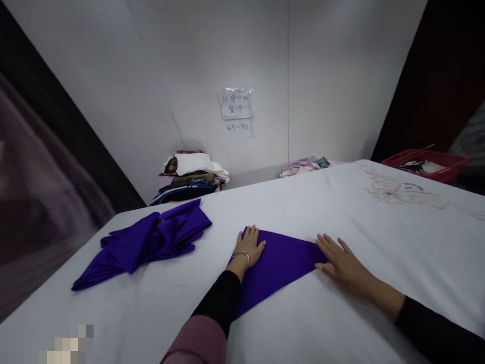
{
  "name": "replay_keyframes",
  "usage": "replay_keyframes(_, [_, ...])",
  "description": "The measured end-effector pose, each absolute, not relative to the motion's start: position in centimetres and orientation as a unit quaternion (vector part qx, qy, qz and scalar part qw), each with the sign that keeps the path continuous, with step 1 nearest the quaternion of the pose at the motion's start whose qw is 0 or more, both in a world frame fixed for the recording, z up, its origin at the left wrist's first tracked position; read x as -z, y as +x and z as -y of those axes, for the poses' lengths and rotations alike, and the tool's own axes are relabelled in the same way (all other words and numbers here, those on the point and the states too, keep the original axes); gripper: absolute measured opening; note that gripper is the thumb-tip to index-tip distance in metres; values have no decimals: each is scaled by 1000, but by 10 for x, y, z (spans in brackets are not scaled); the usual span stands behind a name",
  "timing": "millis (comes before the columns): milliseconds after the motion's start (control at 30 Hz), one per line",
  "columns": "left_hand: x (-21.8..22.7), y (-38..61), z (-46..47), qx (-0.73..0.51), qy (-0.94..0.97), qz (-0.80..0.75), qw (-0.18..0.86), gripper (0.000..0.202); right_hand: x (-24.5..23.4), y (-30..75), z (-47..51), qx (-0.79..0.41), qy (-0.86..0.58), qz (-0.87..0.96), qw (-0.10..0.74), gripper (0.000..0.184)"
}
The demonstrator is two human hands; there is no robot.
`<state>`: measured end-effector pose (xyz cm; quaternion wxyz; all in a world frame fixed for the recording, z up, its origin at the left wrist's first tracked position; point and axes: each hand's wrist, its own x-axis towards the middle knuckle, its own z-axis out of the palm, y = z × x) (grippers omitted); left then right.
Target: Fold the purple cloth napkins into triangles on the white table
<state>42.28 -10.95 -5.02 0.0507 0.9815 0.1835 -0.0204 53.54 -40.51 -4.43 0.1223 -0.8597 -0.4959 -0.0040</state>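
A purple cloth [280, 260], folded to a roughly triangular shape, lies flat on the white-covered table [170, 318]. My left hand [250, 246] rests flat on its upper left corner, fingers stretched out, a bracelet at the wrist. At the cloth's narrow right end, my right hand [339, 260] lies with its fingers extended, the fingertips touching the purple edge and the thumb a little apart. Neither hand is closed round anything. Part of the cloth is hidden beneath the left hand and forearm. To the left lies a loose, crumpled heap of more purple cloth [147, 242].
Behind the table edge is a stack of folded clothes [193, 177], with a smaller cloth pile [301, 167] further right. A red basket [447, 172] stands at the far right. Paper signs [237, 108] hang on the grey wall. A blurred, pixelated patch covers the lower left corner.
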Motion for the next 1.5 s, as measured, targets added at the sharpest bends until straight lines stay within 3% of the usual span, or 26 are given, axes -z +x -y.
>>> replay_keyframes(200, [51,417,111,6,982,-187,28,64,30,507,319,-82,-779,596,179,71])
replay_keyframes(433, [70,416,100,-22,982,-180,61,67,36,511,269,-131,-759,611,181,73])
replay_keyframes(633, [67,416,103,-24,978,-187,85,68,75,538,324,-98,-773,588,218,61])
replay_keyframes(1100, [58,416,107,-7,977,-196,85,68,128,575,453,-6,-873,456,175,58])
replay_keyframes(1267, [61,416,106,-15,978,-192,86,67,93,566,423,-6,-866,474,158,62])
replay_keyframes(1500, [66,415,105,-30,978,-188,80,66,23,511,307,-90,-777,593,191,65])
